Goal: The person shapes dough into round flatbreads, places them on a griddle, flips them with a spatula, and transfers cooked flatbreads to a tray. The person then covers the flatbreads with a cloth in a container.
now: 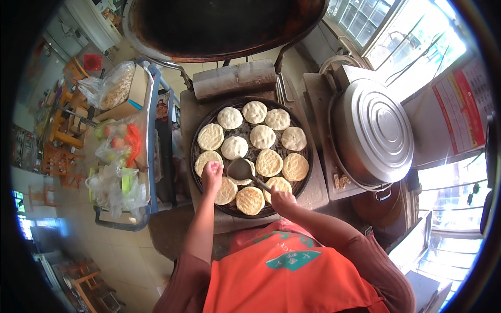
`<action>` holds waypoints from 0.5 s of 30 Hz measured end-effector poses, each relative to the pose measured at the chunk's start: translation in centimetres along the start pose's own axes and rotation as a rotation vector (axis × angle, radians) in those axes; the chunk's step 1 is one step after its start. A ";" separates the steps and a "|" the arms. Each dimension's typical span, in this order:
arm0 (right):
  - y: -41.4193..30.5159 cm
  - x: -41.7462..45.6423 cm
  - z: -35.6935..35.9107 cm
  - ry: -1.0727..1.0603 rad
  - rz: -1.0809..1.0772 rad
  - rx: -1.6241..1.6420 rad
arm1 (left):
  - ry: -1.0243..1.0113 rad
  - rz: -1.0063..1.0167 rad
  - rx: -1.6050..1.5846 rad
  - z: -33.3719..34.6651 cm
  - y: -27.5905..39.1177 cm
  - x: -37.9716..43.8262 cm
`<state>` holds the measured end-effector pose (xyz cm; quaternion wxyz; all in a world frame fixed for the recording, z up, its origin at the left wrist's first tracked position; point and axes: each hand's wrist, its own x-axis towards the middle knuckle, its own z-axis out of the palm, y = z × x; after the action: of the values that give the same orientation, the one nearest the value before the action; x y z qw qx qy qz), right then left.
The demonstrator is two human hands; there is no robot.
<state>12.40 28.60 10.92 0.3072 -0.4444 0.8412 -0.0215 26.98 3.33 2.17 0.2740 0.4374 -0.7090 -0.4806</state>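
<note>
Several round flatbreads lie in a dark round griddle pan [250,143]. Those at the back, such as one flatbread [255,112], look pale, while a flatbread [250,200] at the front is browned in patches. My right hand [282,200] grips the handle of a dark round-headed ladle [239,169]. The ladle's head rests over a flatbread [245,181] near the middle and hides most of it. At the pan's left side, my left hand [212,175] is over the edge of another flatbread [208,159]. Its fingers are bent together, and whether they pinch the bread is hidden.
A large raised dark lid [227,27] stands behind the pan. To the right is a big pot with a ridged metal lid [377,131]. A blue-framed cart [153,156] at the left carries plastic bags [117,184] and a cardboard box [135,92].
</note>
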 end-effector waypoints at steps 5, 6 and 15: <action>1.0 -0.9 1.5 0.006 0.004 -0.004 | -0.148 0.337 0.345 2.6 2.3 6.8; 0.6 -1.2 1.4 0.003 0.033 -0.010 | -0.156 0.380 0.401 3.2 2.0 8.0; 1.0 -3.8 0.1 -0.137 0.131 0.121 | -0.698 -0.210 0.826 5.5 4.3 12.8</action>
<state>13.32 32.11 12.41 0.3908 -0.3696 0.8427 -0.0219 15.03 -4.85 3.60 -0.2212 0.3916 -0.8400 -0.3035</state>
